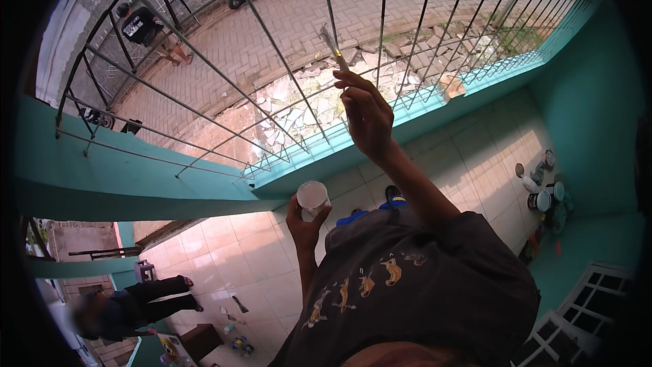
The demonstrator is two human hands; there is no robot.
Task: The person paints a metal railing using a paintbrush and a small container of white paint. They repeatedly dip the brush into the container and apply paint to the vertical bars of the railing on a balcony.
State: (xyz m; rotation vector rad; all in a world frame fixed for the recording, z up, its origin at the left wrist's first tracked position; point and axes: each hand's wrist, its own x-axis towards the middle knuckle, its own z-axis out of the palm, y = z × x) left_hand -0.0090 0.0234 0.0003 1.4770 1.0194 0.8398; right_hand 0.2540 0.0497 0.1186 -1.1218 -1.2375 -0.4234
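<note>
The right hand (369, 119) pinches a thin paintbrush (337, 52) by its handle, its hairy end up by a dark metal bar (327, 0) – I can't tell if they touch. The left hand (307, 224) is wrapped around a small white cup (313, 196), lower down, near the teal wall (299, 171).

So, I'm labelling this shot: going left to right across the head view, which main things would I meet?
Person in dark trousers, white cup, right grip, small buckets.
</note>
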